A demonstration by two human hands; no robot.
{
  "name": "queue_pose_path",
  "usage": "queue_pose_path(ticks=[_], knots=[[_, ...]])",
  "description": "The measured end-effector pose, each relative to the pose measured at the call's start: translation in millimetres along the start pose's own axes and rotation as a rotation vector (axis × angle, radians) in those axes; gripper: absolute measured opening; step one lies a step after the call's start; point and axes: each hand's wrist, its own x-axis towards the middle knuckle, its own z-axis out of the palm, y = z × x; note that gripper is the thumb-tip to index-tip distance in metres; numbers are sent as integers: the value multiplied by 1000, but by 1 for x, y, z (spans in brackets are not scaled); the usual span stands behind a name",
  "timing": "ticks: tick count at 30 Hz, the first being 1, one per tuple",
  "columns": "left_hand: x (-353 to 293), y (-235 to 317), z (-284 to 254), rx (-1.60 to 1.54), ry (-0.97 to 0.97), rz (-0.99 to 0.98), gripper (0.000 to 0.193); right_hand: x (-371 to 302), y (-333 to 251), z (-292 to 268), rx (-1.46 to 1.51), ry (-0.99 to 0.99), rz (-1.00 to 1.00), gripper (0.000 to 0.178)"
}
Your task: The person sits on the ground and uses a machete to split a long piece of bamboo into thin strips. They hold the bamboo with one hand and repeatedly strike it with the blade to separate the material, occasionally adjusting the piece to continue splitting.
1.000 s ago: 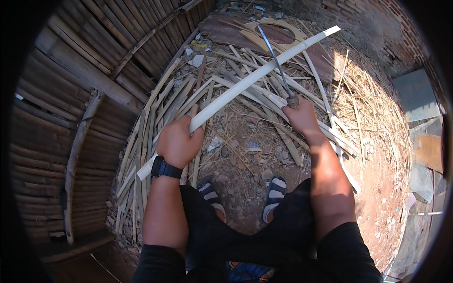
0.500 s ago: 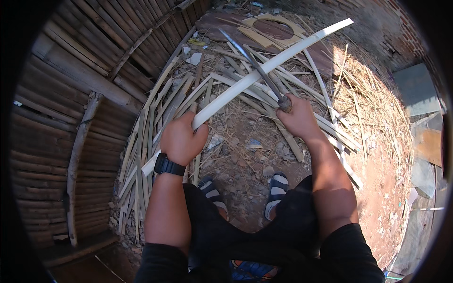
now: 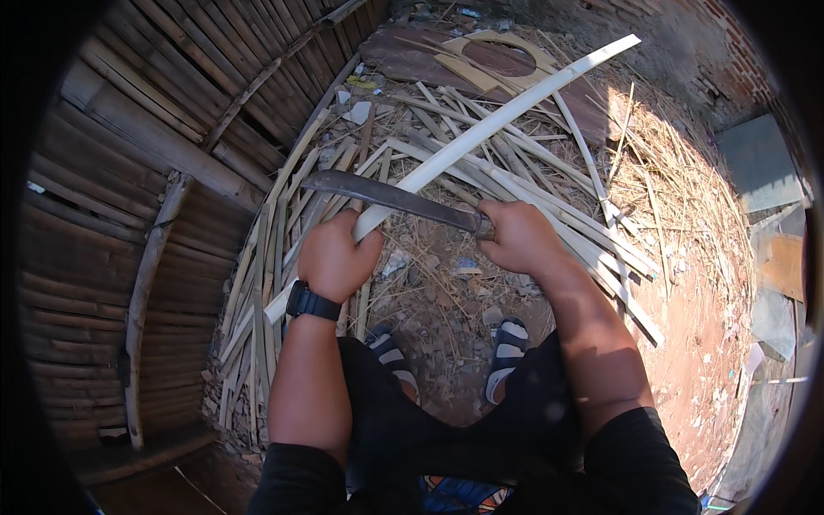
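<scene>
My left hand [image 3: 338,256] is closed round a long pale bamboo strip [image 3: 508,110], near its lower end. The strip slants up to the far right, and its short tail shows beside my wrist. In my right hand [image 3: 521,238] is the handle of a machete [image 3: 396,198], gripped in a fist. Its broad dark blade points left and crosses over the strip just beyond my left hand. Whether the blade touches the strip I cannot tell. Beneath both hands, many cut bamboo strips [image 3: 549,209] lie heaped on the ground.
A bamboo slat wall [image 3: 163,129] with a pole stands close on the left. Straw and shavings [image 3: 687,189] cover the ground at right. A board with a round hole [image 3: 463,51] lies at the far side, before a brick wall [image 3: 730,51]. My sandalled feet [image 3: 506,356] are below.
The machete has swung from pointing far and left to lying nearly crosswise, its blade now close to my left hand. My right hand has come slightly nearer and left. The strip has hardly moved.
</scene>
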Motion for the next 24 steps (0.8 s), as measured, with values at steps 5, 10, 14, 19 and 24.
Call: queue_pose_path(ticks=[5,10,14,19,24], knots=[[1,4,-11,66,-24,18,28,7,65,-12,252,220,293,34],[1,1,-4,97,52,46,29,3,48,-12,370,259,373,36],[0,0,-1,39,-13,10,28,4,30,-5,104,61,94,38],[0,6,-13,111,3,14,28,7,92,-11,315,313,394,37],[1,0,-8,101,66,46,29,-2,28,-36,357,220,509,37]])
